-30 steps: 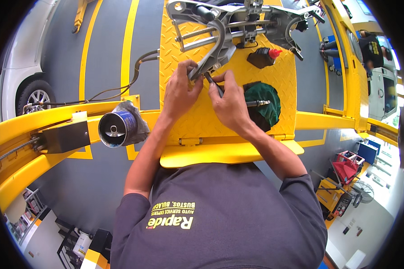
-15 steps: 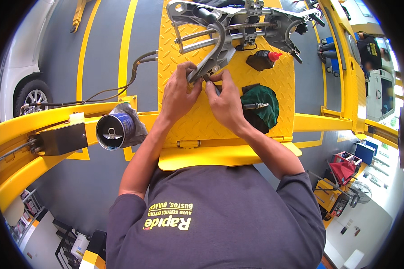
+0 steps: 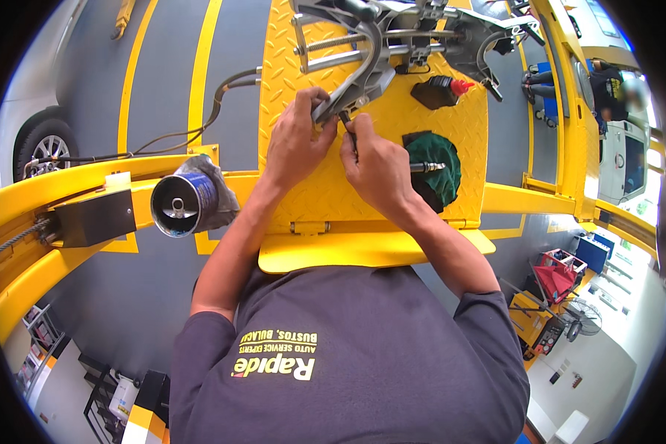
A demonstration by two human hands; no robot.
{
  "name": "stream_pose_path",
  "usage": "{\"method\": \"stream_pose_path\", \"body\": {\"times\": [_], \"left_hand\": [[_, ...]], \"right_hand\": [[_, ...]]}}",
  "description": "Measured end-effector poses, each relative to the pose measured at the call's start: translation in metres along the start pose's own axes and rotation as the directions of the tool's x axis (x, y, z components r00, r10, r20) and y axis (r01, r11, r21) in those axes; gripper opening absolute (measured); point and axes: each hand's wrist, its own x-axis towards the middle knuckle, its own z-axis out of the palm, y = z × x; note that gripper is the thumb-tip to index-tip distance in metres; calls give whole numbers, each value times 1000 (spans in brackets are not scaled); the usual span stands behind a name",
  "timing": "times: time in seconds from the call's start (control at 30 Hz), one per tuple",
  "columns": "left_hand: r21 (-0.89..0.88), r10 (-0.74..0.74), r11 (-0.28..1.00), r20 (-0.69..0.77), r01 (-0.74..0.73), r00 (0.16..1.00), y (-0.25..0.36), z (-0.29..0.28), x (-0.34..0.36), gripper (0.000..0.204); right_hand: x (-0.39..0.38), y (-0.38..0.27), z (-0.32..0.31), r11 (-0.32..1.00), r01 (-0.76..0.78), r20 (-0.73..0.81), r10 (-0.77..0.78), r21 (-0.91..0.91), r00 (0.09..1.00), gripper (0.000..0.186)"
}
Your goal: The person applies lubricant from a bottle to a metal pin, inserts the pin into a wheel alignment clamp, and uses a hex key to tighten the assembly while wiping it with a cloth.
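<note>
A grey metal clamp frame (image 3: 371, 65) with a threaded rod and smooth bars rests at the far end of a yellow tread-plate platform (image 3: 296, 203). My left hand (image 3: 296, 144) is closed around the near end of its curved arm. My right hand (image 3: 377, 166) grips a slim dark tool (image 3: 345, 118), whose tip meets the underside of that arm end. Fingers cover most of the tool, so its exact kind cannot be told. Right of my right hand, a silver-tipped tool (image 3: 428, 167) lies across a green cloth (image 3: 444, 189).
A black bottle with a red cap (image 3: 435, 92) lies beyond the cloth. At left, an open blue can (image 3: 179, 206) sits by a yellow lift arm (image 3: 22, 200). Hoses (image 3: 218, 111) run off the platform's left side. A car wheel (image 3: 48, 144) stands far left; a person (image 3: 607, 92) is far right.
My right hand has drawn back slightly and its fingers have curled more fully round the dark tool. My left hand keeps its hold on the arm end. The whole view has shifted a little.
</note>
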Motion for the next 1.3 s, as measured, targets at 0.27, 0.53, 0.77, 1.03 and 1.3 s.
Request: {"method": "stream_pose_path", "body": {"times": [0.27, 0.53, 0.77, 1.03, 1.3], "left_hand": [[-19, -56, 998, 31, 56, 998, -1, -2, -2, 42], [-3, -43, 999, 13, 44, 999, -3, -2, -1, 42], [-33, -33, 999, 27, 34, 999, 2, -3, 1, 42], [9, -19, 1000, 15, 19, 1000, 4, -5, 2, 42], [-31, -81, 996, 48, 83, 996, 8, -4, -2, 42]], "right_hand": [[0, -1, 1, 938, 157, -38, -177, -309, 984, 9], [3, -4, -3, 928, 167, -5, -179, -334, 984, 12], [16, 8, 5, 960, 157, -50, -172, -231, 984, 11], [10, 9, 6, 939, 199, -37, -218, -279, 975, 14], [5, 8, 2, 939, 199, -41, -219, -280, 975, 13]]}}
